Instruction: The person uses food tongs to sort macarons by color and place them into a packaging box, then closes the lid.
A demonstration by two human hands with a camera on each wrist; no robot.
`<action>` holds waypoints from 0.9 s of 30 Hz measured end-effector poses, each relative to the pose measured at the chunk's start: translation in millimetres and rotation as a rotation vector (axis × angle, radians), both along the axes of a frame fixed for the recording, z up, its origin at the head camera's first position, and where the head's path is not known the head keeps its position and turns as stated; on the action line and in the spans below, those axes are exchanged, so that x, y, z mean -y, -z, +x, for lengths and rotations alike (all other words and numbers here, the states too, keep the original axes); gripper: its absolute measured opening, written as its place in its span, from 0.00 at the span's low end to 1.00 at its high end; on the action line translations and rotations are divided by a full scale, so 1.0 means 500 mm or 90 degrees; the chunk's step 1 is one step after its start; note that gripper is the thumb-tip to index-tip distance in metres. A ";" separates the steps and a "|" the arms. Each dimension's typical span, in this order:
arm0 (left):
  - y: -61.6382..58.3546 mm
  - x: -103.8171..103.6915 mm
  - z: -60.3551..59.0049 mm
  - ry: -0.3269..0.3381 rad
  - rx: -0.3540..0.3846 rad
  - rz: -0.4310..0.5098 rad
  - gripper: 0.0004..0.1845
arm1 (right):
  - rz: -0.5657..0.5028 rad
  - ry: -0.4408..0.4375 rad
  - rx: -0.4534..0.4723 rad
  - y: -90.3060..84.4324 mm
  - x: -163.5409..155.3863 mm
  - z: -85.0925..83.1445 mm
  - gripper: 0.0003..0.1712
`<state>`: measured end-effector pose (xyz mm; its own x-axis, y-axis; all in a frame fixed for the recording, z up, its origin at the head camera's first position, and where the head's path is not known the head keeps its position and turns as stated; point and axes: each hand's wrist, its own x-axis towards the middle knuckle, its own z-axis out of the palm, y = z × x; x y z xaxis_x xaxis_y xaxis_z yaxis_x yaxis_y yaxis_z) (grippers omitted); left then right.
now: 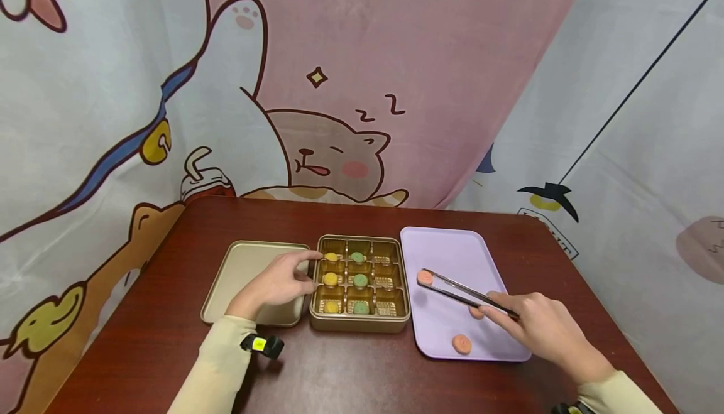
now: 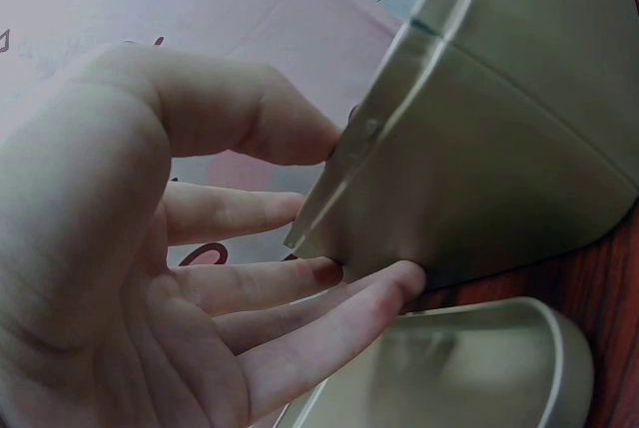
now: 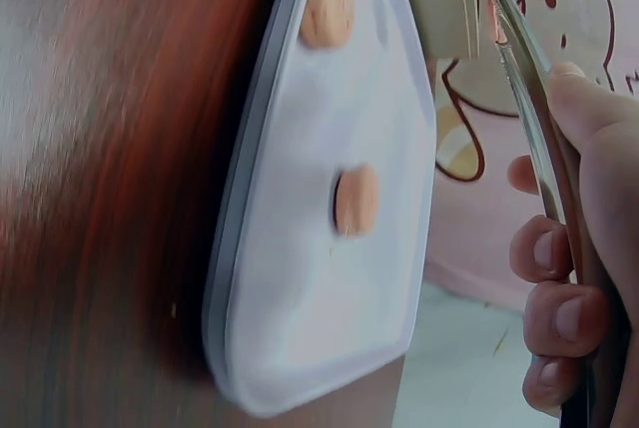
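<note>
My right hand (image 1: 545,329) grips metal tongs (image 1: 464,289), whose tips pinch a round pink cookie (image 1: 425,277) above the lilac tray (image 1: 447,250). Two more pink cookies, one near the tray's front edge (image 1: 461,343) and one partly hidden below the tongs (image 1: 477,312), lie on that tray. With extended fingers, my left hand (image 1: 281,281) touches the left side of a gold tin (image 1: 362,324); the left wrist view shows fingertips (image 2: 404,278) against its wall. Inside its divided insert, yellow cookies (image 1: 330,279) fill the left column and green cookies (image 1: 360,281) the middle one.
A flat gold lid (image 1: 249,257) lies left of the tin, partly under my left hand. The tin stands close beside the lilac tray on a dark red-brown wooden table (image 1: 351,376). A cartoon-printed curtain (image 1: 441,75) hangs behind the table.
</note>
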<state>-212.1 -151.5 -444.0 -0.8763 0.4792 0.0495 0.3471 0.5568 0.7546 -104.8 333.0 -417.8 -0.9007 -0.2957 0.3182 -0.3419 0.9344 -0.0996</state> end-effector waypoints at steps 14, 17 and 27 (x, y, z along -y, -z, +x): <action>-0.002 0.000 0.001 -0.004 0.005 -0.004 0.34 | 0.006 -0.128 -0.078 0.004 0.066 -0.002 0.08; -0.002 -0.001 0.001 -0.003 0.006 -0.003 0.35 | 0.008 -0.127 -0.069 0.006 0.072 -0.001 0.09; -0.002 0.000 0.000 -0.006 0.008 -0.005 0.34 | -0.011 -0.100 -0.064 0.003 0.068 0.004 0.13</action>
